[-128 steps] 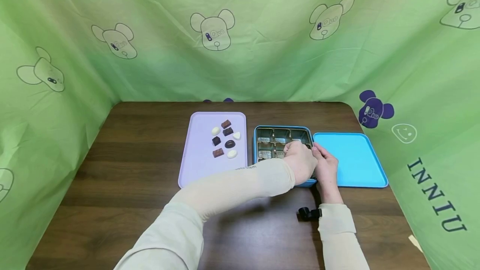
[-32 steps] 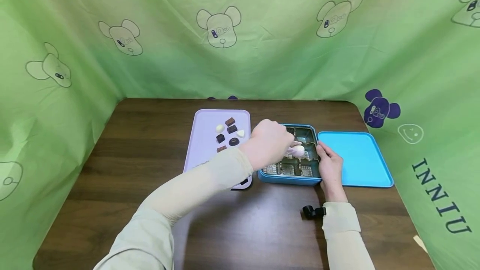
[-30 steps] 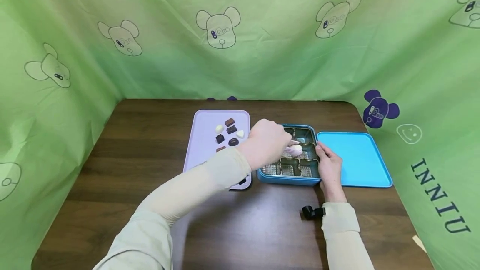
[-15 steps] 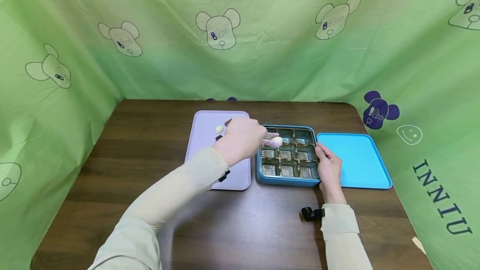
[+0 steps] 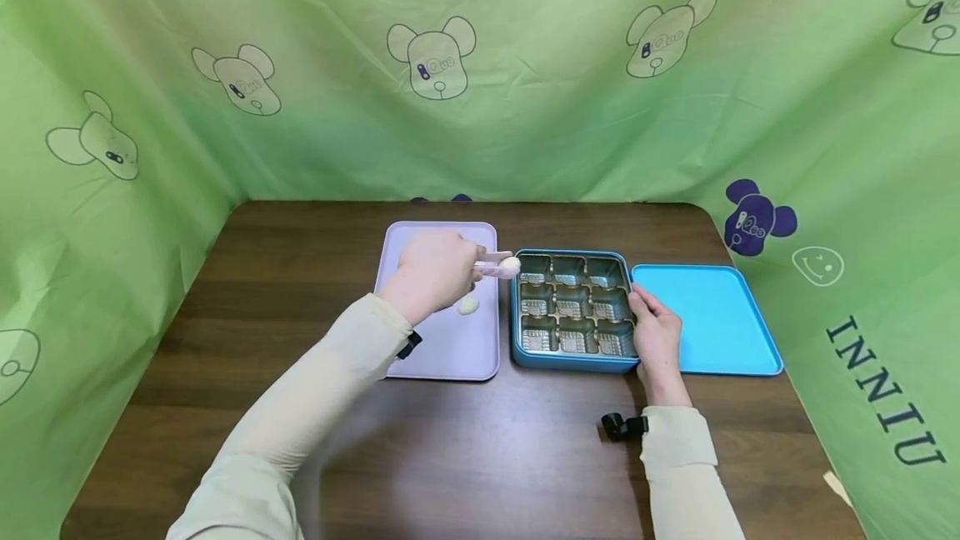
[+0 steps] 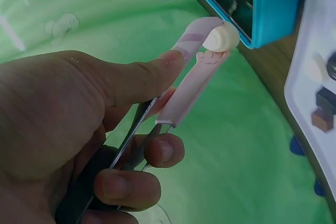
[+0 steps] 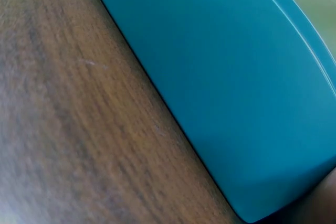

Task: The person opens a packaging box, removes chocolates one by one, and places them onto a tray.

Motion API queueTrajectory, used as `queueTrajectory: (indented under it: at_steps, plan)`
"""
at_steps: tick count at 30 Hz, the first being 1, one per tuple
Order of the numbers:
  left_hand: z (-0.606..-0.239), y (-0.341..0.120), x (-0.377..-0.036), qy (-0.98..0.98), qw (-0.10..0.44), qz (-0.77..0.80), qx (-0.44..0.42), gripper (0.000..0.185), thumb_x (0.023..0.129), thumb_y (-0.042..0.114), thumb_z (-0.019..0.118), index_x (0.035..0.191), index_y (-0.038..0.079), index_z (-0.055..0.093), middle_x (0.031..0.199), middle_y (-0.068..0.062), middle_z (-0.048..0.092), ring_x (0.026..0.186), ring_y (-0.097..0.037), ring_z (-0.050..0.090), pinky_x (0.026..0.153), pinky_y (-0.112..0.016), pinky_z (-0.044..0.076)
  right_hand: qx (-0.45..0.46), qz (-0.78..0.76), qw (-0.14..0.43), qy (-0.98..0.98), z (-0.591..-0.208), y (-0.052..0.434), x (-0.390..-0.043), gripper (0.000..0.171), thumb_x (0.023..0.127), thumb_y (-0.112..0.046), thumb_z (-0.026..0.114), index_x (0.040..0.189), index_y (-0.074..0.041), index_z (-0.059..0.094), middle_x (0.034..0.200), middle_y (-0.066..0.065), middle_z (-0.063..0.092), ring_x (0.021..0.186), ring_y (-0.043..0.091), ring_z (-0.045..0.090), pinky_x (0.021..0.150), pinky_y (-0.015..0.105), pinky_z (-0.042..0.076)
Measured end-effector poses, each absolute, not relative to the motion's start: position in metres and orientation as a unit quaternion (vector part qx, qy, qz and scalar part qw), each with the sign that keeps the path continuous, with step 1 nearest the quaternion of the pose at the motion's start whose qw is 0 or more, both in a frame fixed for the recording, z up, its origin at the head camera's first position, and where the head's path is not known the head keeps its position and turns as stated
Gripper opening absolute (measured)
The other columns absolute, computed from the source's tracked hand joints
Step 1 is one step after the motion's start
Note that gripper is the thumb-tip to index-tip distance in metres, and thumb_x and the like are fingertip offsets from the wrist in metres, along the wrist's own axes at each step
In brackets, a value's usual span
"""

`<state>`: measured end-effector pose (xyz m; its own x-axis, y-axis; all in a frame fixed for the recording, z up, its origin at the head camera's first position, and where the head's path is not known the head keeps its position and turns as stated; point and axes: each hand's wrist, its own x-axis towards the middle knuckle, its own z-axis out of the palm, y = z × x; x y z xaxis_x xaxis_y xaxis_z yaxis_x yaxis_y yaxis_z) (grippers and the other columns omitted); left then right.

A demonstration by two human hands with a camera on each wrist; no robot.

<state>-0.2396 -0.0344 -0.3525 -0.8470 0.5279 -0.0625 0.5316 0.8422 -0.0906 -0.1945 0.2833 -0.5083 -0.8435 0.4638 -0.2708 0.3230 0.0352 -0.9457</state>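
My left hand (image 5: 435,269) grips a pair of tongs (image 6: 197,72) with pink tips above the lilac tray (image 5: 450,361). A white chocolate (image 6: 223,36) is pinched between the tips, just left of the blue box (image 5: 573,363). That box holds a dark insert (image 5: 572,302) divided into several compartments, none with a chocolate visible in it. With its fingers against the box's right side, my right hand (image 5: 658,340) touches the wall near the rim. Another white chocolate (image 5: 468,305) lies on the tray below the left hand, which hides most other pieces in the head view.
A bright blue lid (image 5: 716,319) lies right of the box. On the tray in the left wrist view are a brown chocolate (image 6: 321,120) and a dark one (image 6: 327,100). A green printed curtain (image 5: 525,132) hangs behind the wooden table (image 5: 465,457).
The left hand was over the box and has moved left to the tray, carrying the white chocolate in the tongs out past the box's left rim. The right hand has stayed at the box.
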Motion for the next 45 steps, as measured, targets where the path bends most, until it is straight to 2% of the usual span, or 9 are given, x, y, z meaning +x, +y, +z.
queueTrajectory:
  at_steps: [3, 11, 16, 29, 45]
  plan:
    - [-0.359, -0.05, -0.243, 0.964, 0.014, -0.044, 0.261, 0.019, 0.097, 0.037, 0.066, 0.108, 0.024, 0.075, 0.083, -0.001, 0.07, 0.069, -0.021, 0.063, 0.053, -0.041, 0.052, -0.272, 0.642, 0.05, -0.715, -0.509, 0.282, -0.195, 0.052, 0.106, -0.04, 0.05, 0.151, -0.015, 0.047, 0.159, 0.005, 0.04, 0.145, 0.019, 0.035, 0.117, 0.037, 0.031]
    - [-0.38, -0.088, -0.249, 0.976, 0.032, -0.044, 0.209, 0.025, 0.097, 0.039, 0.066, 0.118, 0.029, 0.075, 0.092, -0.005, 0.073, 0.078, -0.027, 0.068, 0.059, -0.047, 0.053, -0.271, 0.64, 0.049, -0.717, -0.508, 0.282, -0.194, 0.051, 0.107, -0.039, 0.048, 0.152, -0.015, 0.046, 0.16, 0.004, 0.038, 0.146, 0.019, 0.033, 0.118, 0.037, 0.029]
    - [-0.389, -0.104, -0.249, 0.98, 0.041, -0.031, 0.193, 0.03, 0.096, 0.041, 0.067, 0.123, 0.028, 0.074, 0.095, -0.008, 0.074, 0.079, -0.032, 0.069, 0.058, -0.048, 0.052, -0.265, 0.64, 0.051, -0.72, -0.509, 0.282, -0.195, 0.051, 0.106, -0.039, 0.049, 0.152, -0.015, 0.047, 0.16, 0.005, 0.039, 0.146, 0.019, 0.034, 0.118, 0.038, 0.03]
    - [-0.407, -0.142, -0.247, 0.985, 0.079, -0.026, 0.153, 0.033, 0.095, 0.038, 0.068, 0.125, 0.026, 0.073, 0.083, -0.008, 0.07, 0.07, -0.027, 0.064, 0.054, -0.046, 0.049, -0.269, 0.634, 0.048, -0.723, -0.511, 0.283, -0.197, 0.052, 0.106, -0.041, 0.048, 0.152, -0.016, 0.046, 0.159, 0.004, 0.04, 0.145, 0.019, 0.034, 0.117, 0.038, 0.031]
    - [-0.425, -0.139, -0.252, 0.982, 0.088, -0.046, 0.16, 0.023, 0.093, 0.034, 0.07, 0.105, 0.016, 0.077, 0.089, -0.012, 0.072, 0.077, -0.033, 0.067, 0.059, -0.05, 0.052, -0.273, 0.633, 0.055, -0.723, -0.512, 0.283, -0.196, 0.051, 0.106, -0.039, 0.049, 0.152, -0.015, 0.047, 0.159, 0.004, 0.04, 0.146, 0.019, 0.034, 0.118, 0.038, 0.03]
